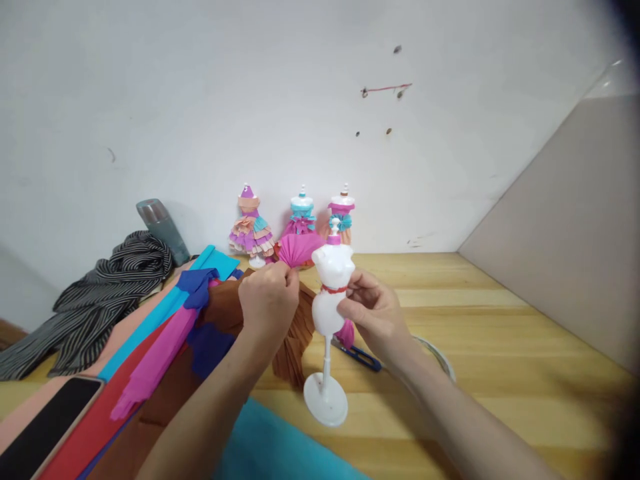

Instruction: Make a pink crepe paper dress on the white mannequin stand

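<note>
My left hand (270,297) is closed around the gathered end of a pink crepe paper piece (299,249), which fans out above the fist toward the right. My right hand (375,310) grips a small white mannequin (330,313) at its waist and hip, thumb in front and fingers behind. The mannequin tilts slightly, with a pink band at its neck and a red tie at its waist. Its round white base (326,400) shows below. Behind it, a blue-handled tool (367,359) and a pink paper scrap (346,333) lie on the table.
Three dressed mannequins (251,227) stand along the wall. Crepe paper sheets (155,357) in several colours cover the left side, with a phone (50,427) on top. A striped cloth (110,293) and a grey bottle (163,230) sit behind. A tape roll (440,357) is partly hidden by my right arm.
</note>
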A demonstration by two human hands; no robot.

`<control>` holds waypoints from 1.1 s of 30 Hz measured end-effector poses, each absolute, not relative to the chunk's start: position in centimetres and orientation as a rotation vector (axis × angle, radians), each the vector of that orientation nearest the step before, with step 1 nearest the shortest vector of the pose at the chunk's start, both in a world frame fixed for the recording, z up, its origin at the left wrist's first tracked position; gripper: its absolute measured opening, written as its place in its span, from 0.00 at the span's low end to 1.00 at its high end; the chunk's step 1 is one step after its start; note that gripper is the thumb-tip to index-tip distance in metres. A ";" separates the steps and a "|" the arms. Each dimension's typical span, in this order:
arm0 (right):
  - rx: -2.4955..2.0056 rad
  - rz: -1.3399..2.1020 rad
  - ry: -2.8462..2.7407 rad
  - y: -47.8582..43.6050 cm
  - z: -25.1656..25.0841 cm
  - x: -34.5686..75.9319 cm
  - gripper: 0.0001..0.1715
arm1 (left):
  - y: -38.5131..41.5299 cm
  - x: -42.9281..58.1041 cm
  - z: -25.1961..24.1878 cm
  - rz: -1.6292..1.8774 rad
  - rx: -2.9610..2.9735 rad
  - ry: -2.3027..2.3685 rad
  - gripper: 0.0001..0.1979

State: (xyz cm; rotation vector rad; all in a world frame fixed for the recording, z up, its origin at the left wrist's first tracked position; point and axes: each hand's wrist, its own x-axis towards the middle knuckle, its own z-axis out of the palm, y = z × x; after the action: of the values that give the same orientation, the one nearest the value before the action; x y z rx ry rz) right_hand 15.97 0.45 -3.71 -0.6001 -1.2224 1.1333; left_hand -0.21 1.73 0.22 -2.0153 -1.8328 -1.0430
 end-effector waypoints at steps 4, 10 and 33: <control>-0.639 1.109 -1.208 0.9 -4.7 15.4 0.15 | 0.8 0.5 0.3 -1.043 -1.998 -1.806 0.13; -0.614 1.078 -1.128 1.3 -4.7 15.6 0.16 | 2.0 -0.2 0.3 -1.642 -2.319 -1.748 0.13; -0.595 1.237 -1.219 0.4 -4.0 15.2 0.19 | 5.5 -2.0 -3.4 -2.811 -3.023 -1.294 0.10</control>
State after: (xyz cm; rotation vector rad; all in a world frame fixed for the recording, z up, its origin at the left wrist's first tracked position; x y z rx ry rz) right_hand 15.25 0.39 -4.02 -0.5953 -1.2193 1.2375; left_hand -1.99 5.55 -3.37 -3.0227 -1.2942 -2.8108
